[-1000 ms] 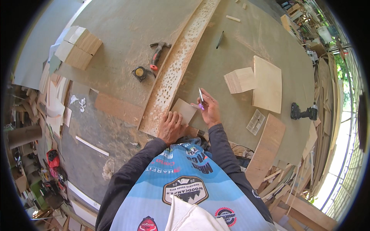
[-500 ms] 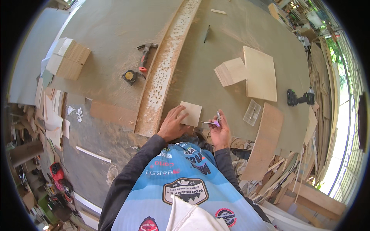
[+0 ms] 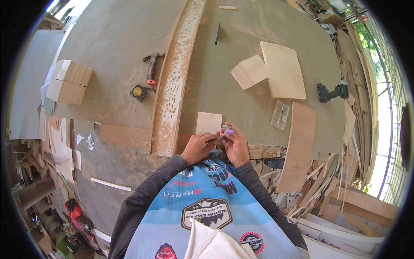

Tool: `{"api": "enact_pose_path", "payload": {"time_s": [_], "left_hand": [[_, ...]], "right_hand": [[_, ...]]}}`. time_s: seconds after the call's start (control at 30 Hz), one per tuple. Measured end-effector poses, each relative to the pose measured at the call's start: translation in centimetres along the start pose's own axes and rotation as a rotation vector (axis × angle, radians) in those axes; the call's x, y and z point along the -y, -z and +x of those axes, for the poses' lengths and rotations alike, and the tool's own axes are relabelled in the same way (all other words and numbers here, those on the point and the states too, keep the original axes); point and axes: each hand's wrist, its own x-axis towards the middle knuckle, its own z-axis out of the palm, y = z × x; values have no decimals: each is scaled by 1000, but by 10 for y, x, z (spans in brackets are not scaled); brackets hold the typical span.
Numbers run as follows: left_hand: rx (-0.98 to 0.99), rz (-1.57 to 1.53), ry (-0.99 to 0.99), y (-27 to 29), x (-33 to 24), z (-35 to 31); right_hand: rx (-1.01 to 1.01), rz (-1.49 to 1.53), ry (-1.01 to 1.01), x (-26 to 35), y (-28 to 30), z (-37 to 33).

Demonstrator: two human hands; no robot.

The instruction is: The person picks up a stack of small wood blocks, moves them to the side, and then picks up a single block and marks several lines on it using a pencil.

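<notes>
Close to my body, my right hand (image 3: 237, 149) grips a small pointed metal tool with a purple part (image 3: 230, 131), perhaps a drawing compass; its exact kind is too small to make out. My left hand (image 3: 198, 146) is closed, its fingertips meeting the tool's thin end beside the right fingers. Just beyond both hands, a pale square wooden piece (image 3: 209, 122) lies flat on the worktable (image 3: 241, 103) near its front edge. Neither hand is visibly holding that piece down.
Left of the hands runs a long sawdust-covered board (image 3: 172, 82), with a hammer (image 3: 152, 69) and tape measure (image 3: 138, 92) beside it. Stacked wooden squares (image 3: 250, 72), a larger panel (image 3: 283, 71), a clear compartment box (image 3: 280, 115), a plywood strip (image 3: 297, 146) and a cordless drill (image 3: 333, 90) lie right.
My left hand has come off the square wooden piece and moved right to the metal tool. My right hand has drawn left, bringing the tool between both hands. The view has shifted slightly.
</notes>
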Motion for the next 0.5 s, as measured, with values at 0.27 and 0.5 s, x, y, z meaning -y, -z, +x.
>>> {"api": "enact_pose_path", "payload": {"time_s": [0.27, 0.5], "left_hand": [[47, 87, -88, 18, 8, 34], [-198, 559, 443, -18, 7, 34]], "right_hand": [[101, -914, 467, 32, 0, -9], [-232, -814, 675, 38, 29, -1]]}}
